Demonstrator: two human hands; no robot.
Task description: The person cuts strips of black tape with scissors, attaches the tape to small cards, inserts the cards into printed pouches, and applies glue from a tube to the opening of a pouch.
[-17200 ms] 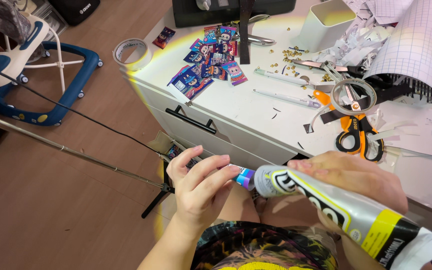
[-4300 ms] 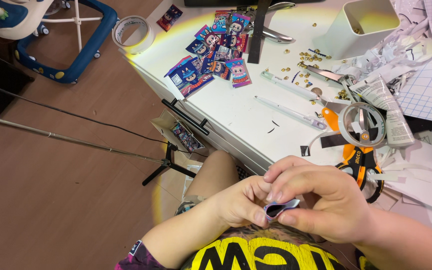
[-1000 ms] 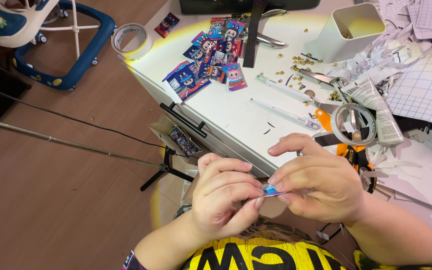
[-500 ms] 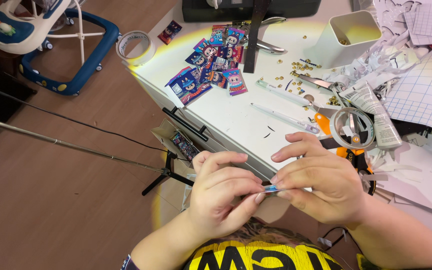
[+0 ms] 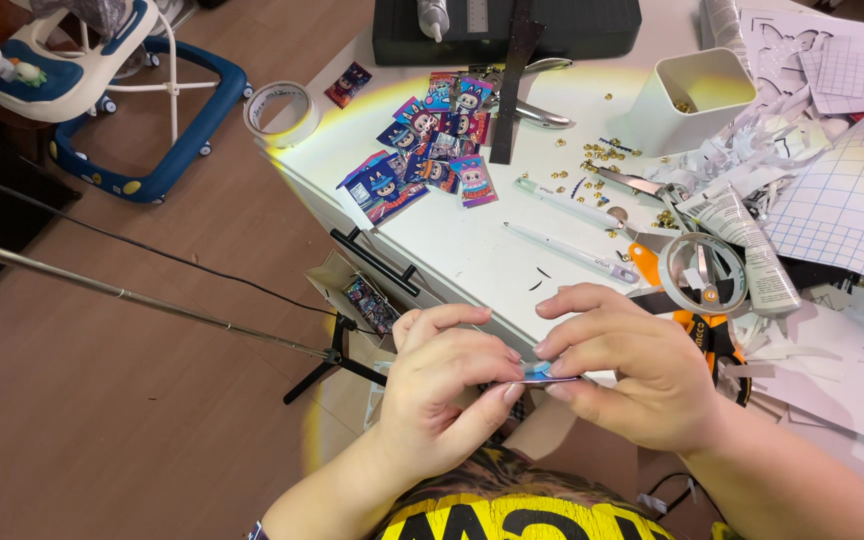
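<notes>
My left hand (image 5: 447, 390) and my right hand (image 5: 632, 365) meet in front of my chest, below the near edge of the white table (image 5: 472, 250). Between the fingertips of both hands sits a small flat blue piece (image 5: 544, 373), pinched from the two sides and mostly covered by my fingers. A spread of small colourful picture cards (image 5: 430, 155) lies on the table's far left part. Orange-handled scissors (image 5: 697, 315) and a clear tape roll (image 5: 704, 273) lie just beyond my right hand.
A white cup (image 5: 690, 98), two white pens (image 5: 572, 250), scattered small brass pieces (image 5: 602, 155), shredded paper and grid sheets (image 5: 842, 200) crowd the table. A black box (image 5: 572, 25) stands at the back. A tape roll (image 5: 280, 108) sits on the table corner. A tripod (image 5: 332, 350) and baby walker (image 5: 102, 90) stand on the wooden floor.
Both hands stay together on the small blue piece; the fingers have shifted slightly around it, and the view has drifted a little.
</notes>
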